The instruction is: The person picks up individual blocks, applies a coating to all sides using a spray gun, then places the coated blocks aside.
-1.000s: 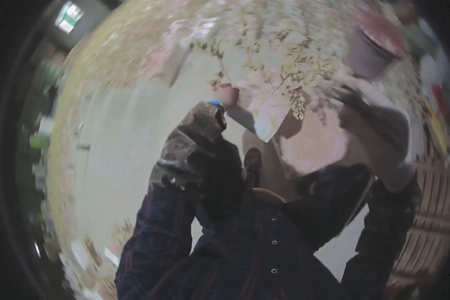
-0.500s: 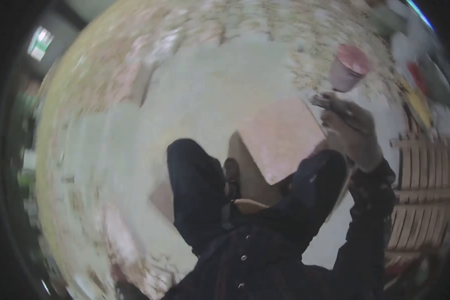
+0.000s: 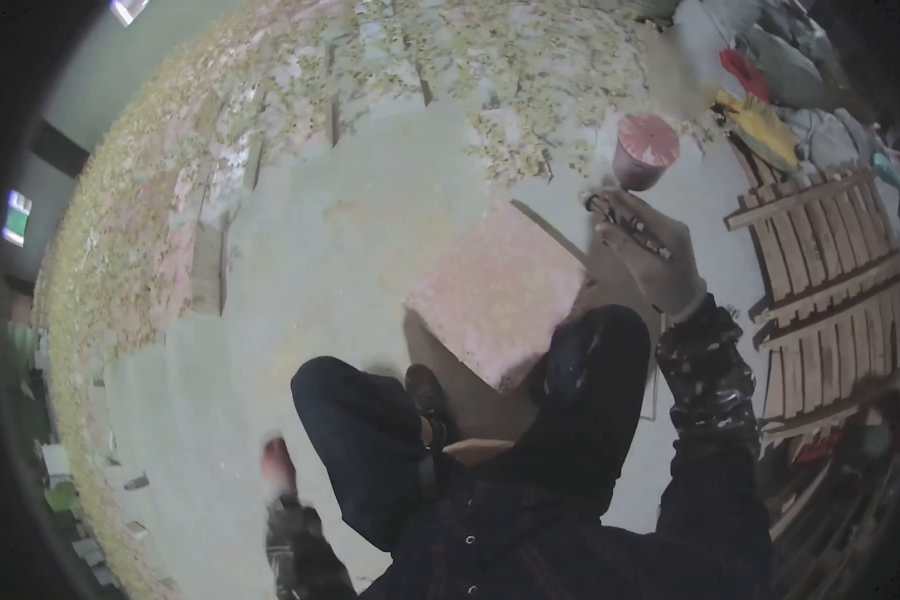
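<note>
My right hand [image 3: 660, 258] is closed around a slim dark-and-light tool [image 3: 630, 226] whose exact kind I cannot make out. It is held to the right of a box-like block with a square pinkish top [image 3: 500, 295], which stands in front of my bent knees. Just beyond that hand is a small round tub [image 3: 638, 165] with a pink-and-white top. Low on the left, my left hand [image 3: 279, 464] is over the floor, away from the block. Motion smears its fingers, so I cannot see whether it holds anything.
Wooden slatted pallets [image 3: 830, 300] lie on the right, with bags and a yellow cloth-like item [image 3: 762, 132] behind them. Many small yellowish pieces [image 3: 540, 60] cover the far and left floor. Brown upright panels [image 3: 208, 268] stand at the left.
The view has shifted and become sharper. My left hand has come up into sight from the lower left edge. My right hand still grips the slim tool beside the block.
</note>
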`<state>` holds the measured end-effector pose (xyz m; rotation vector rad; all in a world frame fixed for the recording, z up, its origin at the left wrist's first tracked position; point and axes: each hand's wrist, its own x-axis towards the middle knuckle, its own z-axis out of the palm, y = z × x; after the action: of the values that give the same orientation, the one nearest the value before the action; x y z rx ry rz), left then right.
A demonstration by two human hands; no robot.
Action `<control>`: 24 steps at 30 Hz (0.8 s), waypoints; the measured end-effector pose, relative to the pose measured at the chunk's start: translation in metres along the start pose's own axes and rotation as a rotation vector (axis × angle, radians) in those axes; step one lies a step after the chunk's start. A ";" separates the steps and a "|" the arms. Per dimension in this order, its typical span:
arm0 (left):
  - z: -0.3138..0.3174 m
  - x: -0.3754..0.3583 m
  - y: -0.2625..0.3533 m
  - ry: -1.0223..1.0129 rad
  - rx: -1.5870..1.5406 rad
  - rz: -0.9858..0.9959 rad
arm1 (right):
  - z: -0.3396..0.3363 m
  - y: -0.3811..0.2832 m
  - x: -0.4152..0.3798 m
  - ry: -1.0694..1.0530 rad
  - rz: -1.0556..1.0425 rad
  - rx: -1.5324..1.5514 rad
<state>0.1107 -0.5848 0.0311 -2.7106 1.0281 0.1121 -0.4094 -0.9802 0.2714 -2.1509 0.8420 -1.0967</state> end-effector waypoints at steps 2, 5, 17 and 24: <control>-0.082 0.073 0.092 -0.025 -0.404 0.024 | -0.003 0.011 -0.010 0.062 -0.019 -0.081; -0.158 0.149 0.239 -0.054 -0.579 0.243 | -0.005 0.036 -0.016 0.135 -0.040 -0.174; 0.091 0.350 0.647 -0.420 -0.344 1.133 | -0.026 0.129 -0.025 0.720 0.957 1.212; -0.187 0.080 0.802 -0.120 1.731 1.489 | 0.000 0.186 -0.063 -0.164 0.841 -0.383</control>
<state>-0.3623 -1.2632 0.0429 -0.2060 1.6065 -0.2493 -0.4895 -1.0516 0.1065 -1.7953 1.7544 -0.3395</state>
